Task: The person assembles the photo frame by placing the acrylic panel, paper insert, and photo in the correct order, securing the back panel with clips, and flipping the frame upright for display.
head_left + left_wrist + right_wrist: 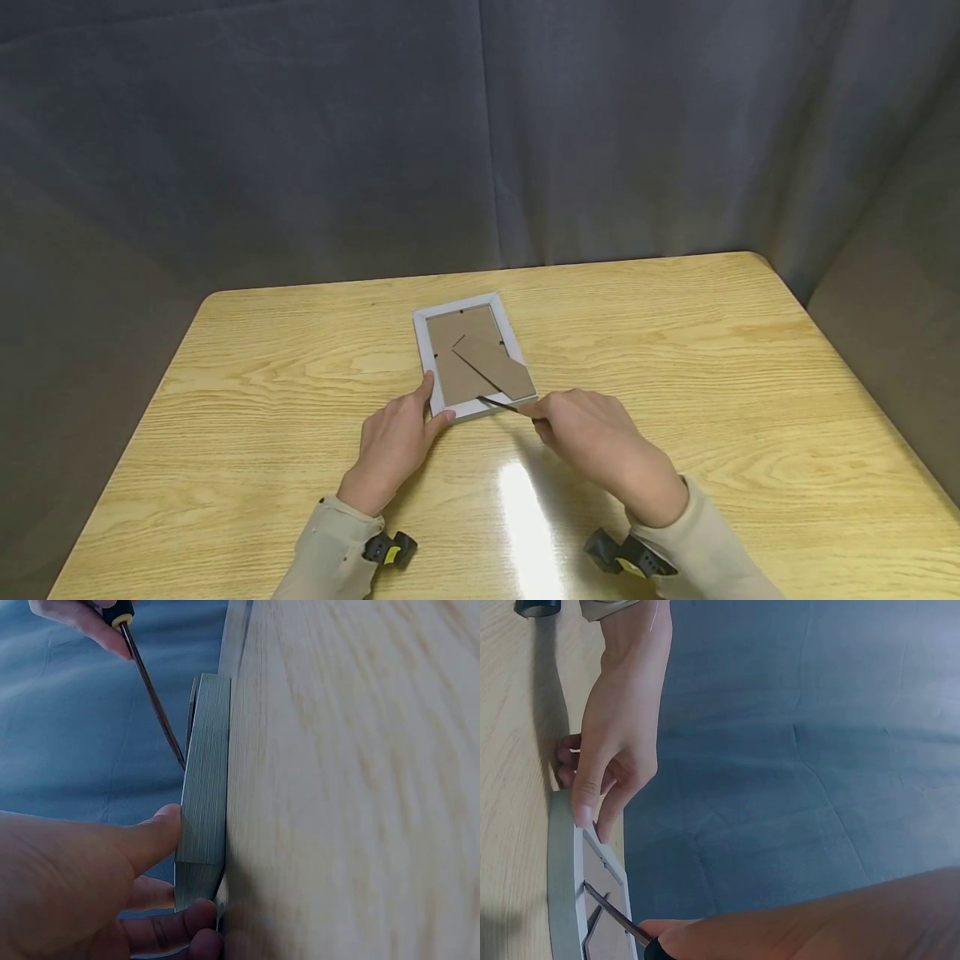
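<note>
A white picture frame (423, 342) lies face down on the table, its brown backing board (456, 385) and angled stand flap (491, 362) showing. My left hand (393, 442) holds the frame's near left corner; in the left wrist view the thumb rests on the upper face and fingers wrap the edge. My right hand (592, 433) grips a screwdriver (152, 697) with a black and yellow handle. Its thin metal shaft (498, 404) slants down to the near inner edge of the frame, where the tip meets the backing. The handle is mostly hidden in the head view.
Small dark tabs (461, 312) sit along the frame's inner edges. The wood-grain table (712, 358) extends around the frame on all sides. A dark grey curtain (480, 142) hangs behind it. Both wrists wear black straps (388, 550) with a camera.
</note>
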Available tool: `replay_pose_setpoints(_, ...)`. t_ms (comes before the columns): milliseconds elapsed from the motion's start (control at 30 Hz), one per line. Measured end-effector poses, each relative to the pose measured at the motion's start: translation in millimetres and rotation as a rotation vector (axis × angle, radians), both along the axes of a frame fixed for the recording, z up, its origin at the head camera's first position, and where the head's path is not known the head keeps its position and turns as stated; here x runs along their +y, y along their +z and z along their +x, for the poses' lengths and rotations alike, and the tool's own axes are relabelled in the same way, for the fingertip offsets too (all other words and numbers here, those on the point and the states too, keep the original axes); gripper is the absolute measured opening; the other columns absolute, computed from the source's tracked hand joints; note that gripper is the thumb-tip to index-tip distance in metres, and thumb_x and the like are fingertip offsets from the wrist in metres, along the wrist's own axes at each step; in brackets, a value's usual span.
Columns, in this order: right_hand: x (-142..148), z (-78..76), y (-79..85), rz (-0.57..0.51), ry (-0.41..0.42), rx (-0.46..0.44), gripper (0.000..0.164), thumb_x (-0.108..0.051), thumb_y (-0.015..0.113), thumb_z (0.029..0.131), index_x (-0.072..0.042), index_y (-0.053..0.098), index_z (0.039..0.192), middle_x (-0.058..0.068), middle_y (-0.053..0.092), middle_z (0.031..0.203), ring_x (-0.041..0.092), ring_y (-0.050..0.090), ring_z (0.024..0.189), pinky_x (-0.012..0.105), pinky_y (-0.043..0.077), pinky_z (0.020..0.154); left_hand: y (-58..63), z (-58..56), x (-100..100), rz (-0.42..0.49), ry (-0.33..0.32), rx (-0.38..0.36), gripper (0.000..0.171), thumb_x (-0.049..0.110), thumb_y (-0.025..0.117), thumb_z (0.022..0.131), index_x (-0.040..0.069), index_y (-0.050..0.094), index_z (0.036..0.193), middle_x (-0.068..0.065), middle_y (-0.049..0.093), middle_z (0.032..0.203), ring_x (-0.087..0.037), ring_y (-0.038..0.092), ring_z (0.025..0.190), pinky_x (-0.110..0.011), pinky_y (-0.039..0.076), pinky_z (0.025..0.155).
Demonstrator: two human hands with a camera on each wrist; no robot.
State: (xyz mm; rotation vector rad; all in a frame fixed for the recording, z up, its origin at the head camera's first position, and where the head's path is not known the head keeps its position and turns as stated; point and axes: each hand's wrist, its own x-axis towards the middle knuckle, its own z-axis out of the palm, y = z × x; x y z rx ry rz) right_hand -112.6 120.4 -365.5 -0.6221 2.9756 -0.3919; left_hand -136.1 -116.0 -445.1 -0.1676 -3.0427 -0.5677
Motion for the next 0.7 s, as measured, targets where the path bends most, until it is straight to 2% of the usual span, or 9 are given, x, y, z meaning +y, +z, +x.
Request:
replay_pose_setpoints(333,-0.1,0.9,0.3,-0.011,0.009,0.025,0.035,-0.004,0.050,0.082,-0.036,0.064,0.085,-0.009,0.031,0.052,0.009,0.030,0.050,0.028,0.029,0.041,0.4,0.3,0.5,0.006,-0.002,0.002,0.071,0.047,0.060,0.085,0.009,0.044,0.143,-0.017,0.068,0.100,-0.017,0.045,0.053,-0.032,0.033,0.041)
replay_pose_setpoints(700,-0.7,0.9,1.0,-0.002,0.005,0.020,0.038,-0.007,0.051,0.084,-0.037,0.071,0.097,-0.009,0.033,0.053,0.009,0.032,0.050,0.029,0.030,0.041,0.3,0.3,0.7,0.008,0.001,0.001,0.071,0.047,0.060,0.085,0.009,0.044,0.143,-0.017,0.068,0.101,-0.017,0.046,0.054,-0.032,0.033,0.040)
